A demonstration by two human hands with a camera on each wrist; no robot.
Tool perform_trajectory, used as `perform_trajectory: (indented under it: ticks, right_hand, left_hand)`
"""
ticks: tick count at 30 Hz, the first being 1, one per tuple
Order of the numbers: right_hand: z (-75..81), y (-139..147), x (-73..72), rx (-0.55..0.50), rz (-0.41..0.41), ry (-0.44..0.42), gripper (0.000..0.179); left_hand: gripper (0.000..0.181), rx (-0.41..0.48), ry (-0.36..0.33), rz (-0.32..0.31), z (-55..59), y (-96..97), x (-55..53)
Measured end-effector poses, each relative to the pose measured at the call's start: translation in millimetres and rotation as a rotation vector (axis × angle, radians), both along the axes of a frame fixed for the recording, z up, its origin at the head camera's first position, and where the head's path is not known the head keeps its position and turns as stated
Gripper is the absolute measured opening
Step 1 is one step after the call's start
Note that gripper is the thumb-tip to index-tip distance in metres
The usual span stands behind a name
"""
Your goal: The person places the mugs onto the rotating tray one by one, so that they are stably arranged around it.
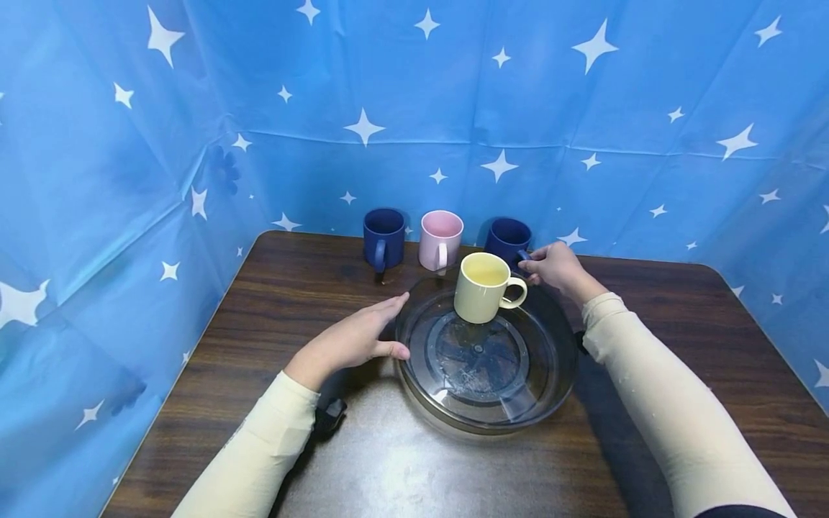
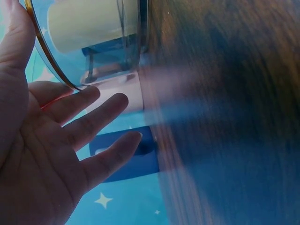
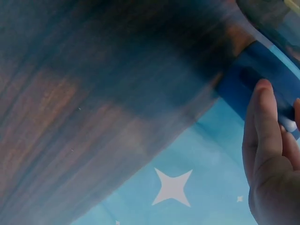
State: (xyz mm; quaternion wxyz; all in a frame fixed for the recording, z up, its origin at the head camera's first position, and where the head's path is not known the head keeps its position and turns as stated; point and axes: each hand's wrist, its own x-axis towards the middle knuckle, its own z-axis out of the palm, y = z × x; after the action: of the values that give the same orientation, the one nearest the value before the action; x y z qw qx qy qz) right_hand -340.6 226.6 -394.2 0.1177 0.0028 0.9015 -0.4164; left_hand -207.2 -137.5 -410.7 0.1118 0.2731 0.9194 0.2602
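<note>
A round, see-through grey plastic basin [image 1: 476, 419] sits on the table, with a pale yellow mug [image 1: 476, 298] standing inside it near the far side, handle to the right. My left hand [image 1: 352, 338] is at the basin's left rim, thumb and fingers spread apart; the left wrist view shows the thumb [image 2: 18, 35] along the rim. Beyond the basin's far right edge, my right hand [image 1: 560, 272] pinches the handle of a dark blue mug [image 1: 507, 236]. That mug [image 3: 234, 93] stands upright, its lower part hidden behind the basin and the yellow mug.
A pink mug [image 1: 430, 248] and another dark blue mug [image 1: 381, 234] stand in a row at the back of the brown wooden table [image 1: 311, 288], handles toward me. A blue curtain with white stars [image 1: 414, 86] hangs right behind the table's far edge.
</note>
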Motion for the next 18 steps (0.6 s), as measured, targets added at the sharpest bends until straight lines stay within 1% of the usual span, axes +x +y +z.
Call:
perform_trajectory:
  ticks: [3,5,10,14,18]
  right_hand:
    - [-1.3,2.1,1.2,0.004,-0.012,0.011,0.026]
    - [-1.6,4.7,3.1,-0.013,-0.014,0.026,0.026]
    - [2.5,12.5,8.3,0.001,-0.006,0.08,0.028]
    - [11.9,18.1,13.1,0.072,0.009,0.117,0.032]
    - [25.4,23.4,20.8,0.167,0.034,0.185,0.032]
  left_hand:
    - [0.097,0.001,0.008,-0.007,0.9,-0.2,0.9]
    - [0.097,0.0,0.008,-0.007,0.9,0.0,0.8]
    - [0.096,0.0,-0.003,-0.002,0.4,-0.5,0.3]
    - [0.096,-0.003,-0.005,-0.001,-0.6,-0.9,0.0]
    - [0.096,-0.004,-0.006,0.001,-1.1,-0.3,-0.4]
